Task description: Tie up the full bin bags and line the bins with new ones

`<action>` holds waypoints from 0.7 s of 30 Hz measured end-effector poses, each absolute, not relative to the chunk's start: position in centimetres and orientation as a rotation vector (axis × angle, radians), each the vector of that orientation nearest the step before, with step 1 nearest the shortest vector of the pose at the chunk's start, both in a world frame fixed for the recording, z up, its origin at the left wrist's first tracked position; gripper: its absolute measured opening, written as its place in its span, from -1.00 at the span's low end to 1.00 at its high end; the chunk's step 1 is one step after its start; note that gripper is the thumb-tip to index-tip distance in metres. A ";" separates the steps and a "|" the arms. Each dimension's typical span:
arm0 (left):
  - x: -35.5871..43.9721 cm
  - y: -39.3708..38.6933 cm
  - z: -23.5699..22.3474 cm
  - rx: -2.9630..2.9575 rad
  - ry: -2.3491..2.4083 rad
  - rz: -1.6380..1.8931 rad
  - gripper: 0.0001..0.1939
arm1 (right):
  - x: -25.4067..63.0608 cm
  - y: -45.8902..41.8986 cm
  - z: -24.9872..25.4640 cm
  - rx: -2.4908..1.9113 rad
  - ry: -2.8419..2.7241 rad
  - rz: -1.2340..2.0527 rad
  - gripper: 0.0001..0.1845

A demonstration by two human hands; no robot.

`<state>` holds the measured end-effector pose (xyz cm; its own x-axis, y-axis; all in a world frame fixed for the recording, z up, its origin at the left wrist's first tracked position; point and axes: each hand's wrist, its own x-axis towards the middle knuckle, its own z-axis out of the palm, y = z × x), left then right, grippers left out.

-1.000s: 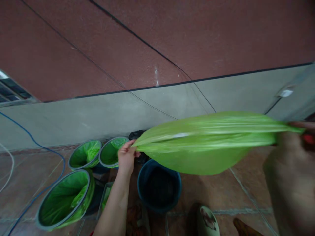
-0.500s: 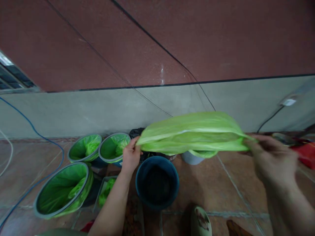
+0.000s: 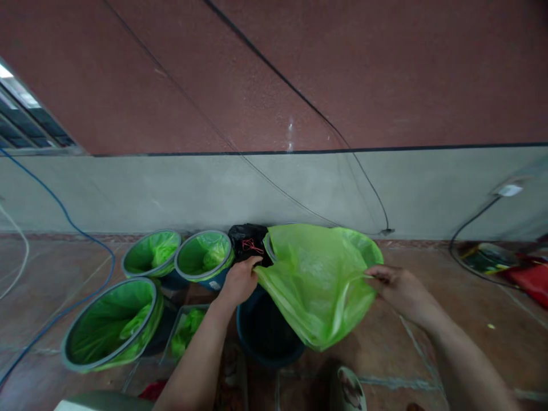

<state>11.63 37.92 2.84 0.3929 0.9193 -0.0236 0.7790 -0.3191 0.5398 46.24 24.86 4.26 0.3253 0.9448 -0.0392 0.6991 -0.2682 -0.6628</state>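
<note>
One loose green bag (image 3: 317, 279) hangs stretched between two hands, near the floor's wall edge, its lower corner partly over one unlined dark blue bin (image 3: 274, 361). The left hand (image 3: 242, 281) has a narrow grip on the bag's left corner; the right hand (image 3: 400, 288) pinches its right side. Left of them stand three grey-rimmed bins (image 3: 166, 322) with green liners (image 3: 98, 328), two nearest the wall edge and one farther from it. One box (image 3: 168, 345) beside them holds crumpled green plastic (image 3: 188, 331). One black bag (image 3: 246, 233) sits at the wall edge; what stands behind the green bag is mostly hidden. The floor (image 3: 492, 311) is brown tile with pale joints. The wall (image 3: 299, 97) is dark red above, pale grey below, with one barred window (image 3: 34, 120) and one white outlet (image 3: 510, 190). Two hoses, one blue (image 3: 64, 214), one white, cross the left side
</note>
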 end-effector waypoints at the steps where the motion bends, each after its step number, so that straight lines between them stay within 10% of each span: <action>1: 12.3 37.4 2.8 2.186 1.355 0.433 -0.41 | 44.9 25.2 4.3 -2.012 -1.441 0.596 -0.71; 9: 17.8 31.5 1.6 1.841 0.723 0.506 -0.30 | 33.4 26.3 4.2 -1.608 -1.629 0.638 -0.74; 14: 16.8 32.5 0.7 1.754 0.790 0.278 -0.76 | 32.7 26.0 4.7 -1.490 -1.672 0.852 -0.76; 21: 12.5 35.0 -1.7 1.662 1.140 -0.051 -0.83 | 39.8 26.4 0.2 -2.274 -1.537 0.368 -0.42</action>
<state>12.53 34.95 -1.70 0.5413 0.6444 -0.5401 0.6898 0.0270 0.7235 39.82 26.38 0.22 0.3709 0.9286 -0.0093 0.8319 -0.3366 -0.4411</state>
